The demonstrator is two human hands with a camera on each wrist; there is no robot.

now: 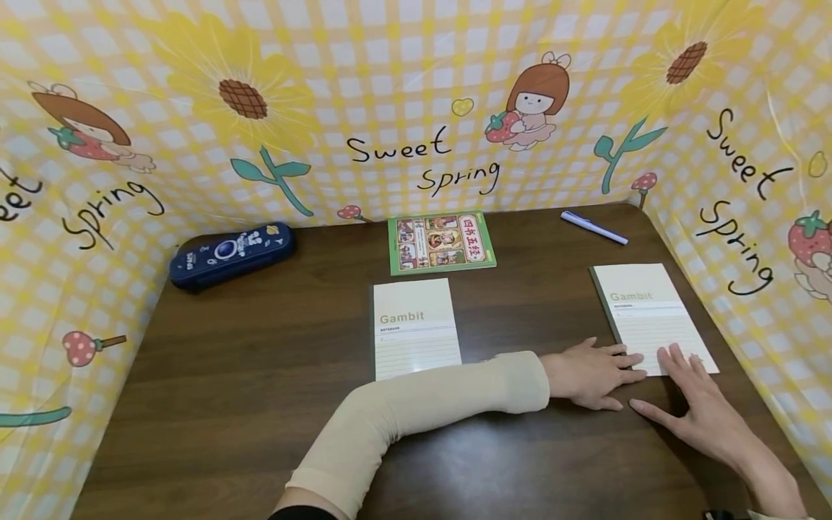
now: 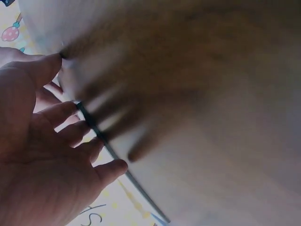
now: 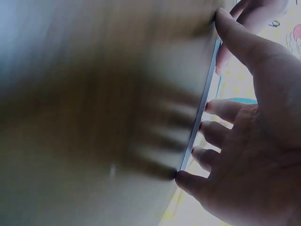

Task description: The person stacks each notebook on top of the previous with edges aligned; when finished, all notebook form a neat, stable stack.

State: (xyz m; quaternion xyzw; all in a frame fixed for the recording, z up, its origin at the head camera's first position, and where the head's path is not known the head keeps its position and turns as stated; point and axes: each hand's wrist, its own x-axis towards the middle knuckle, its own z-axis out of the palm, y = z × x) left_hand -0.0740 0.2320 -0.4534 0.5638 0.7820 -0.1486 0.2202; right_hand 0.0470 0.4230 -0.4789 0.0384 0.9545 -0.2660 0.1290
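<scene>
A white notebook marked Gambit (image 1: 646, 307) lies flat near the table's right side. Across its lower left edge, the left hand (image 1: 588, 372) rests with fingers spread. The right hand (image 1: 705, 412) touches the notebook's lower right part, its thumb stretched toward the left hand on the wood. Neither hand is curled round anything. In the left wrist view the left hand (image 2: 56, 155) has its fingertips along the notebook's dark spine (image 2: 141, 188). From the right wrist, the right hand (image 3: 249, 136) meets the notebook's thin edge (image 3: 202, 106) with its fingertips.
A second Gambit notebook (image 1: 416, 318) lies mid-table, its bottom partly hidden by the left sleeve (image 1: 448, 397). Behind it are a green-edged book (image 1: 443, 242), a blue pencil case (image 1: 232, 254) and a lavender pen (image 1: 594, 227). Yellow checked cloth (image 1: 390, 72) surrounds the brown table (image 1: 260, 347).
</scene>
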